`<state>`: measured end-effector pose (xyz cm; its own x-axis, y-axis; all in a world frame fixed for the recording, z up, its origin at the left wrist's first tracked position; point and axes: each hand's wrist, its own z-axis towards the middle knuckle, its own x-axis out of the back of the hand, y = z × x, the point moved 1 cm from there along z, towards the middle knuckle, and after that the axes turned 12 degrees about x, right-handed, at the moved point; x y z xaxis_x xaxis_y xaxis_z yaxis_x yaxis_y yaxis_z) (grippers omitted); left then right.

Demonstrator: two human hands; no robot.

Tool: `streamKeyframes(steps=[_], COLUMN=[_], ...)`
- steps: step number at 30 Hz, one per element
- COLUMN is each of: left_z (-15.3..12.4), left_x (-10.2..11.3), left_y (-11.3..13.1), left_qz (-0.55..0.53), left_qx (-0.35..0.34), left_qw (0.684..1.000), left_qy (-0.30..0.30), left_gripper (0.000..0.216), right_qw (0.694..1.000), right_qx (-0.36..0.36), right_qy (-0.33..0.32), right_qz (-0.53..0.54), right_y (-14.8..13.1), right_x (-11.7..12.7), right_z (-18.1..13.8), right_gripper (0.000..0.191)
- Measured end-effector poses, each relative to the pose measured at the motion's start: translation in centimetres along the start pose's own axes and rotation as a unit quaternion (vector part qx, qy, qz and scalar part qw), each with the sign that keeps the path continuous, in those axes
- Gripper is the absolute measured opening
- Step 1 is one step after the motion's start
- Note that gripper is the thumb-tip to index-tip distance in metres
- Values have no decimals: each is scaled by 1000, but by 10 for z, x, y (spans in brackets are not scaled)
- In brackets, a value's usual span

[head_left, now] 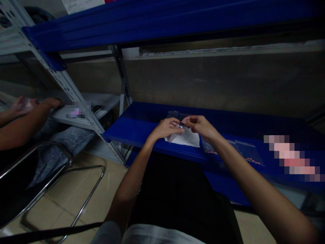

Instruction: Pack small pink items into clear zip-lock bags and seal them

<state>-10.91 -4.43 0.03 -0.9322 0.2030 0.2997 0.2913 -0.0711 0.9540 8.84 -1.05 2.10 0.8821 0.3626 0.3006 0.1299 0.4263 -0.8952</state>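
Note:
My left hand (166, 128) and my right hand (199, 124) meet over the blue shelf (142, 127), fingers pinched together on a small pale item (179, 126) between them. What the item is I cannot make out in the dim light. Under the hands lies a white sheet or clear bag (189, 139). Small dark boxes (176, 115) stand just behind the hands.
Clear plastic bags (245, 150) lie on the shelf to the right. Another blue shelf (152, 20) hangs overhead. At the left a co-worker's arm (20, 125) rests by a grey metal rack (76, 91), above a chrome chair frame (63, 189).

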Motion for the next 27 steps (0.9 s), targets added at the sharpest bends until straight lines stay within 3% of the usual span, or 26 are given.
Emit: streamKeyframes(steps=[7,11,14,18,21,27], left_z=[0,1,1,2,3,2], left_x=[-1,-1,0,4,5,5], left_y=[2,0,-1,-2,-3,-2], left_qz=[-18,-32,-17,-2,5,4], left_qx=[-21,-10,-11,-7,-5,-8], left_qw=[999,999,1000,1000,1000,999], left_qy=[-16,-11,7,18,28,35], left_gripper=[48,51,52,54,52,48], right_qw=[998,999,998,987,967,942], right_qx=[26,25,26,10,7,24], right_qy=[-54,8,39,4,-7,-35], right_qz=[-33,-46,-53,-161,-254,-333], right_y=[-6,5,22,45,53,59], right_x=[-9,-5,-1,-2,-7,-15], right_z=[4,0,-1,-5,-9,-9], right_gripper=[36,38,28,12,12,12])
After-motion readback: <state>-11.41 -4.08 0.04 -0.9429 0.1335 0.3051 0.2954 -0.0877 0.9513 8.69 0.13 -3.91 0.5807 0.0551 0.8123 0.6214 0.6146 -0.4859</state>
